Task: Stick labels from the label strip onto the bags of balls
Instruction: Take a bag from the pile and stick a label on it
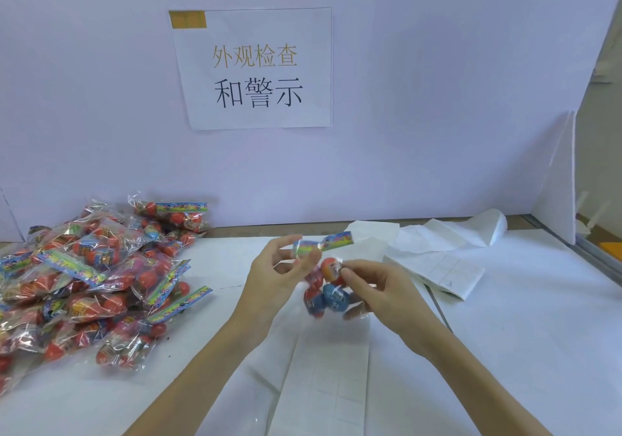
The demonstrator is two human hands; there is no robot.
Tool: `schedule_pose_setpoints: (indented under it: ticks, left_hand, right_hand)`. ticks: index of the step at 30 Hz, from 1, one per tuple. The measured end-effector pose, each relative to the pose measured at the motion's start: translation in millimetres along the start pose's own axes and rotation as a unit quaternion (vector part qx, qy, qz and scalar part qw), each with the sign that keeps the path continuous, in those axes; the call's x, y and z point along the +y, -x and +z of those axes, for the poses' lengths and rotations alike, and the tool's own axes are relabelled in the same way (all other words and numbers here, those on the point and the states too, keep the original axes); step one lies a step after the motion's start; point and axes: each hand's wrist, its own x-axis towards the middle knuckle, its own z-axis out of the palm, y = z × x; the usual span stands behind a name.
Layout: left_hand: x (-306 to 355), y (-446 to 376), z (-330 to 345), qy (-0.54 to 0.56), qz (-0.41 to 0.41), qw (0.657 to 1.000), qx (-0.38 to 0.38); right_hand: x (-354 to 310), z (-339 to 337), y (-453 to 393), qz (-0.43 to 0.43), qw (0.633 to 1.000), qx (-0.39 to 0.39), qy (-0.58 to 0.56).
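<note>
I hold one clear bag of balls above the middle of the table, with red, orange and blue balls inside and a colourful card header on top. My left hand pinches the header end of the bag. My right hand grips the bag's body from the right, fingers curled over the balls. Beneath my hands a white label strip lies flat on the table, its grid of labels faint. A second folded label strip lies to the right.
A big pile of ball bags fills the table's left side. Crumpled white backing paper lies at the back right. A paper sign hangs on the wall. A white partition stands at the right edge.
</note>
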Motion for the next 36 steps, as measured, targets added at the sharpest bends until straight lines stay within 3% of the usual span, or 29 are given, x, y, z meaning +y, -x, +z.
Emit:
schedule_pose_setpoints:
  ticks: [6,11,16,21,25,33,36]
  left_hand:
    - [1,-3,-5,-0.046,-0.016,0.996,-0.073]
    - [-1,4,-2,-0.058,0.001,0.986,-0.153]
    - [-5,-3,-1,-0.046,-0.008,0.993,-0.113]
    - [-5,-4,-5,-0.037,-0.004,0.994,-0.101]
    - [-5,-6,-3,0.006,-0.043,0.996,-0.081]
    - [-7,-3,-3,-0.093,-0.011,0.987,-0.129]
    - [-10,-2,0,-0.051,-0.002,0.995,-0.082]
  right_hand:
    - [-1,-4,-1,0.036,0.998,-0.033,-0.048]
    - [-5,-3,2,-0.019,0.997,-0.026,-0.064]
    - [-3,-7,-3,0.000,0.985,0.098,-0.142]
    - [-6,-13,-2,0.009,0.976,0.112,-0.189]
    - [-4,-6,-4,-0.021,0.964,0.196,-0.180]
    - [1,-3,-3,-0.007,0.993,0.118,-0.029]
    - [0,-2,-2,-0.001,0.994,0.077,-0.076]
